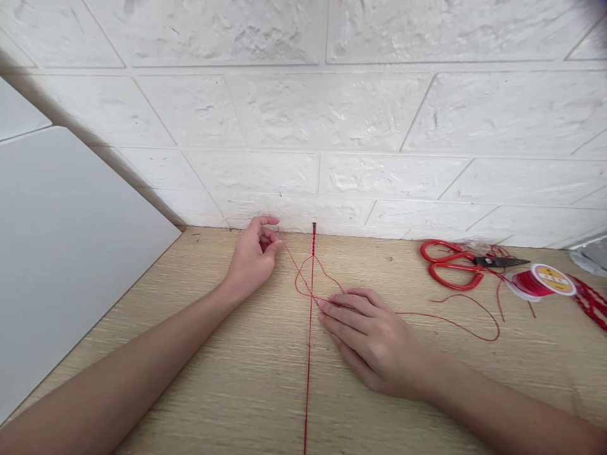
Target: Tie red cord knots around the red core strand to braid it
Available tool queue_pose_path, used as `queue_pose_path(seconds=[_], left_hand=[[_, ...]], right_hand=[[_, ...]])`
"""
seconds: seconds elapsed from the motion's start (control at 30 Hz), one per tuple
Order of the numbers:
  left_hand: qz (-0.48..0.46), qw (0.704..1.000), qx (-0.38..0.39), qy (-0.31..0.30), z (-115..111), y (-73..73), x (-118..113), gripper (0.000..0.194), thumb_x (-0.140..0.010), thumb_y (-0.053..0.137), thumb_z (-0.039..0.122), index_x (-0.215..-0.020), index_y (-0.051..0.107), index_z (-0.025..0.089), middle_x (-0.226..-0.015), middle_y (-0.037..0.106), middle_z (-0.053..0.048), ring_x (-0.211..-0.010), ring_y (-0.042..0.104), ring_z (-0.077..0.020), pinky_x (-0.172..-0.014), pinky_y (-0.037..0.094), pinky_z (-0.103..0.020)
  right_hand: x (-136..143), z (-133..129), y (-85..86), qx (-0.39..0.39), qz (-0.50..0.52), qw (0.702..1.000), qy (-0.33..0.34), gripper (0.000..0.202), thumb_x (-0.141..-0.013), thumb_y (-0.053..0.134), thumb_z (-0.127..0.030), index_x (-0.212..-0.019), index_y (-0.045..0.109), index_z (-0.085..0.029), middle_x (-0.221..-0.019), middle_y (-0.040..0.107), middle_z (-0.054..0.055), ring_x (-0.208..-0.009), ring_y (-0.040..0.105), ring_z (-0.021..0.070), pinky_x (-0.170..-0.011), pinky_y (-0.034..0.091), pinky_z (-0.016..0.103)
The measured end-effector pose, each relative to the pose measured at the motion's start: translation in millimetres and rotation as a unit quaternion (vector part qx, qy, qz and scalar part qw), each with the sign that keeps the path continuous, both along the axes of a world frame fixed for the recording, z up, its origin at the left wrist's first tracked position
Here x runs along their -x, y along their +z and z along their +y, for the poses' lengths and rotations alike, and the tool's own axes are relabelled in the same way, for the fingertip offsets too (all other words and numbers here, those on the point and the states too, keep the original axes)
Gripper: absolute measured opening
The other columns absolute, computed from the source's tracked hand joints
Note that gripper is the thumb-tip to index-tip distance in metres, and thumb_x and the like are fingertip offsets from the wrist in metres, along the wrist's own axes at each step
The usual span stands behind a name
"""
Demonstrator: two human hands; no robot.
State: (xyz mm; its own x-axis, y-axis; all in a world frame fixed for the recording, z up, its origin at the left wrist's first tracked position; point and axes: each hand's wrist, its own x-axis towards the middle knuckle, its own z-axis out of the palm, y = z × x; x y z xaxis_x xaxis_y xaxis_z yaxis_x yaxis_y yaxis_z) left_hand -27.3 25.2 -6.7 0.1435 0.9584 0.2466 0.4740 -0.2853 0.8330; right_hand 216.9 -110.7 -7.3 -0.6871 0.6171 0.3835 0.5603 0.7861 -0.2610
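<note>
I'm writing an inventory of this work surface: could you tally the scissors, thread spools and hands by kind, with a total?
Scissors: 1
Thread spool: 1
Hands: 2 (left hand, right hand)
Total: 4
The red threads are left out, as they overlap too much to count surely.

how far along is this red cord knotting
Done: a short knotted section below the dark pin. In hand: the left hand pinches a thin strand; the right hand lies over cord, with a loop open. Left: that loop looks untightened, and the central cord is bare below the knots; the intended length can't be told.
</note>
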Motion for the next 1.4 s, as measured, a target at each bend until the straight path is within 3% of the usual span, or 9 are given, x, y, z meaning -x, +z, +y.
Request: queue_pose_path(seconds=[0.07, 0.13, 0.3, 0.43, 0.67, 0.93, 1.03, 1.17, 1.4], left_hand=[[0.030, 0.999, -0.025, 0.034, -1.1, 1.9, 0.6, 0.034, -0.084, 0.059, 0.018, -0.118, 0.055, 0.020, -0.084, 0.060, 0.000, -0.076, 0.058, -0.0154, -0.072, 0.046, -0.030], [0.063, 0.996, -0.068, 0.014, -4.6, 5.8, 0.5, 0.036, -0.081, 0.061, 0.016, -0.117, 0.058, 0.020, -0.094, 0.063, -0.003, -0.087, 0.060, -0.0182, -0.082, 0.048, -0.034], [0.101, 0.974, -0.050, -0.194, -14.8, 15.2, -0.3, 0.045, -0.077, 0.063, 0.013, -0.121, 0.060, 0.023, -0.101, 0.067, -0.005, -0.100, 0.062, -0.0222, -0.093, 0.049, -0.039], [0.084, 0.963, 0.004, -0.255, -17.2, 16.4, -0.2, 0.041, -0.079, 0.060, 0.012, -0.119, 0.062, 0.021, -0.091, 0.066, -0.003, -0.090, 0.063, -0.0194, -0.085, 0.052, -0.035], [0.091, 0.961, 0.039, -0.258, -14.5, 10.5, -3.1, 0.031, -0.084, 0.057, 0.014, -0.114, 0.064, 0.019, -0.081, 0.061, -0.002, -0.073, 0.059, -0.0149, -0.068, 0.049, -0.029], [0.124, 0.967, -0.018, -0.222, -16.2, 10.3, -1.9, 0.041, -0.088, 0.054, 0.018, -0.129, 0.055, 0.023, -0.091, 0.060, -0.003, -0.086, 0.059, -0.0189, -0.081, 0.048, -0.034], [0.192, 0.959, -0.062, -0.200, -15.4, 14.6, -1.2, 0.031, -0.080, 0.062, 0.015, -0.110, 0.063, 0.022, -0.099, 0.062, -0.004, -0.100, 0.056, -0.0234, -0.098, 0.040, -0.044], [0.255, 0.945, -0.063, -0.198, -13.7, 16.8, -2.6, 0.003, -0.083, 0.063, 0.019, -0.080, 0.065, 0.019, -0.092, 0.060, -0.004, -0.099, 0.053, -0.0237, -0.099, 0.035, -0.047], [0.230, 0.945, -0.090, -0.215, -14.2, 16.4, -3.5, 0.011, -0.093, 0.052, 0.022, -0.085, 0.060, 0.019, -0.088, 0.062, -0.003, -0.090, 0.053, -0.0204, -0.095, 0.036, -0.042]], right_hand=[[0.1, -0.2, 0.6, 0.002, 0.000, 1.000, 0.001, 0.038, -0.094, 0.052, -0.014, -0.131, 0.061, -0.010, -0.129, 0.067, 0.014, -0.122, 0.057, 0.0287, -0.106, 0.045, 0.052], [0.3, -0.3, 1.2, 0.003, 0.000, 1.000, 0.000, 0.038, -0.094, 0.052, -0.014, -0.131, 0.061, -0.010, -0.130, 0.067, 0.014, -0.123, 0.056, 0.0288, -0.106, 0.045, 0.051], [0.6, -0.1, 1.9, 0.006, 0.003, 1.000, -0.002, 0.038, -0.093, 0.053, -0.013, -0.130, 0.061, -0.011, -0.130, 0.067, 0.013, -0.123, 0.056, 0.0285, -0.105, 0.046, 0.051], [0.4, 0.3, 2.3, 0.009, 0.000, 1.000, -0.001, 0.038, -0.094, 0.052, -0.014, -0.130, 0.061, -0.010, -0.129, 0.067, 0.014, -0.123, 0.056, 0.0286, -0.106, 0.045, 0.051], [-0.1, -0.7, 0.0, 0.013, -0.003, 1.000, -0.002, 0.039, -0.094, 0.052, -0.014, -0.132, 0.061, -0.010, -0.128, 0.067, 0.014, -0.124, 0.056, 0.0290, -0.106, 0.045, 0.051], [-0.1, -0.6, 0.5, 0.024, 0.003, 1.000, -0.005, 0.039, -0.094, 0.052, -0.014, -0.133, 0.060, -0.012, -0.128, 0.068, 0.012, -0.123, 0.056, 0.0287, -0.105, 0.046, 0.050], [0.3, -0.5, 0.7, 0.029, 0.003, 1.000, -0.005, 0.039, -0.095, 0.051, -0.015, -0.134, 0.060, -0.012, -0.127, 0.068, 0.012, -0.123, 0.055, 0.0285, -0.105, 0.046, 0.049], [0.7, -0.6, -0.1, 0.033, 0.000, 0.999, -0.006, 0.039, -0.096, 0.050, -0.015, -0.133, 0.060, -0.011, -0.128, 0.067, 0.011, -0.123, 0.054, 0.0276, -0.106, 0.045, 0.048], [0.3, -1.0, 0.0, 0.032, -0.003, 0.999, -0.007, 0.038, -0.095, 0.051, -0.015, -0.132, 0.060, -0.010, -0.130, 0.066, 0.011, -0.124, 0.054, 0.0277, -0.106, 0.044, 0.047]])
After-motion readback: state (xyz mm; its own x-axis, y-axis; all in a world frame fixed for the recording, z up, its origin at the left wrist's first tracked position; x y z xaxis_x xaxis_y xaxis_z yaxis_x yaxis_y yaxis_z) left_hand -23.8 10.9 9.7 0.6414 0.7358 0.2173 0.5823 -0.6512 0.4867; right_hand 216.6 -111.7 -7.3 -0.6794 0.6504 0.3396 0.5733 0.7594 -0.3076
